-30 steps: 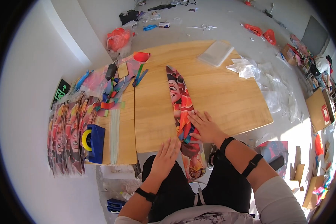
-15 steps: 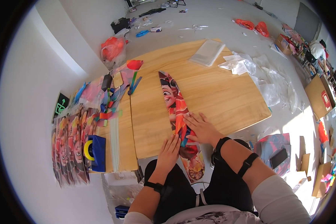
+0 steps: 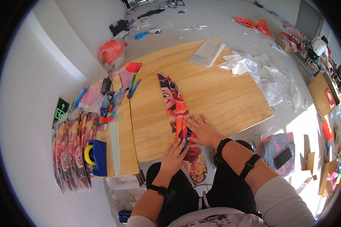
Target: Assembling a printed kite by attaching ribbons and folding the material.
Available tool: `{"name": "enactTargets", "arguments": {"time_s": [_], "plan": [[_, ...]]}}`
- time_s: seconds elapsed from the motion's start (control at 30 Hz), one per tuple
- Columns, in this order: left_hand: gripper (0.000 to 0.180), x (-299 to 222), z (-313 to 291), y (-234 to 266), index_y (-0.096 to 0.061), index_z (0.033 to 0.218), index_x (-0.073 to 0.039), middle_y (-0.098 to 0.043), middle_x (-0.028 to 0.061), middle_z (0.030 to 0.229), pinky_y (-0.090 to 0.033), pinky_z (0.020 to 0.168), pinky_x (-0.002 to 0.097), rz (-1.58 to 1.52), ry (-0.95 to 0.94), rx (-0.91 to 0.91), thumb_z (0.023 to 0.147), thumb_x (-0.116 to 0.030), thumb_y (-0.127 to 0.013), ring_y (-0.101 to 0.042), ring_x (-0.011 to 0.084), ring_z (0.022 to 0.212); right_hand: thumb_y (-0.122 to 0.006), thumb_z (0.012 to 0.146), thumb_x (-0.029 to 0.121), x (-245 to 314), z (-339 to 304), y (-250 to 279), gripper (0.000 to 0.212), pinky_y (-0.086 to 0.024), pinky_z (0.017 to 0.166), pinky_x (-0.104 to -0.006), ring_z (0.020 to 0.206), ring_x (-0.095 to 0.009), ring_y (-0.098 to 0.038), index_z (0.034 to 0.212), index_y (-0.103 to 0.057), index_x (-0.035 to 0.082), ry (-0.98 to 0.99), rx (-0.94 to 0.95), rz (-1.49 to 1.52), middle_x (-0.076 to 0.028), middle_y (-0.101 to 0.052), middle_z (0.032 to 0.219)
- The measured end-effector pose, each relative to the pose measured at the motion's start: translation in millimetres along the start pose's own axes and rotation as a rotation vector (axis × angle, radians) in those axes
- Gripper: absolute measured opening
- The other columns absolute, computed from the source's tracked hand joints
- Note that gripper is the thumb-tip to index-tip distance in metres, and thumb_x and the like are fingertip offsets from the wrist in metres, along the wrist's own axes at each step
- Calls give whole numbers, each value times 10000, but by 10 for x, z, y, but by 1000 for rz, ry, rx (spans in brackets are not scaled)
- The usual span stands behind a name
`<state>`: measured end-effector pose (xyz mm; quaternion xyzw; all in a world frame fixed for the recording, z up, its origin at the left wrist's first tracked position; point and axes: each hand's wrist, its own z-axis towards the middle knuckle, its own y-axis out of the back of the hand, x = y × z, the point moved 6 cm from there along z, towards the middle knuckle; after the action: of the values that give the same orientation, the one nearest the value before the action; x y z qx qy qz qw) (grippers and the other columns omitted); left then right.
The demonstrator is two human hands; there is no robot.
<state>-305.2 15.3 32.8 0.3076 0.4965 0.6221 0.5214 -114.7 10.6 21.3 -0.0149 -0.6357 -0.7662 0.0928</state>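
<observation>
A long, narrow folded sheet [image 3: 175, 108] with a colourful cartoon-face print lies lengthwise on the wooden table [image 3: 231, 102]. It tapers to a point at the far end, and its near end hangs over the table's front edge between my knees. My left hand [image 3: 172, 157] rests on the sheet's left side near that edge, fingers stretched and apart. Slightly farther up, my right hand [image 3: 203, 130] lies flat across its right side with fingers spread. Both palms face down, and neither hand grips anything. What is under the fingers is hidden.
At left are a blue tape dispenser [image 3: 99, 158] with yellow tape, thin white rods [image 3: 115, 147], several bagged printed pieces [image 3: 74, 151] and coloured ribbons [image 3: 109, 108]. A clear plastic case [image 3: 207, 53] lies at the far edge, crumpled plastic [image 3: 240, 64] at right. One person [image 3: 319, 49] bends far right.
My left hand has shifted slightly up and right along the sheet, its fingers now more spread. The right hand stays flat in nearly the same place.
</observation>
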Motion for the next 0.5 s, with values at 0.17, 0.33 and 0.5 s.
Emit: {"name": "enactTargets", "arguments": {"time_s": [0.17,0.33,0.5], "plan": [[612,-92,84,216,-640,1354,-184,-503,52,1547,-344,1209,510,-48,-10,-22,755,-83,-715,-477,272,1429,-582,934,588,-9,-16,1,880,-165,1261,-541,1564,-271,-243,1619,-294,115,1,-3,-5,-67,-283,1694],[589,-82,39,279,-667,1313,-194,-594,35,1433,-361,1200,510,-177,6,-88,741,-79,-745,-541,281,1351,-592,929,583,20,0,35,884,-167,1260,-540,1561,-276,-249,1617,-297,114,2,10,-19,-70,-287,1692],[402,20,143,403,-740,1161,-135,-687,37,1142,-478,1021,473,-331,137,-240,766,-71,-783,-640,264,1086,-565,944,596,-26,-6,-24,891,-153,1258,-543,1564,-280,-242,1623,-273,98,2,17,-19,-82,-280,1693]]}}
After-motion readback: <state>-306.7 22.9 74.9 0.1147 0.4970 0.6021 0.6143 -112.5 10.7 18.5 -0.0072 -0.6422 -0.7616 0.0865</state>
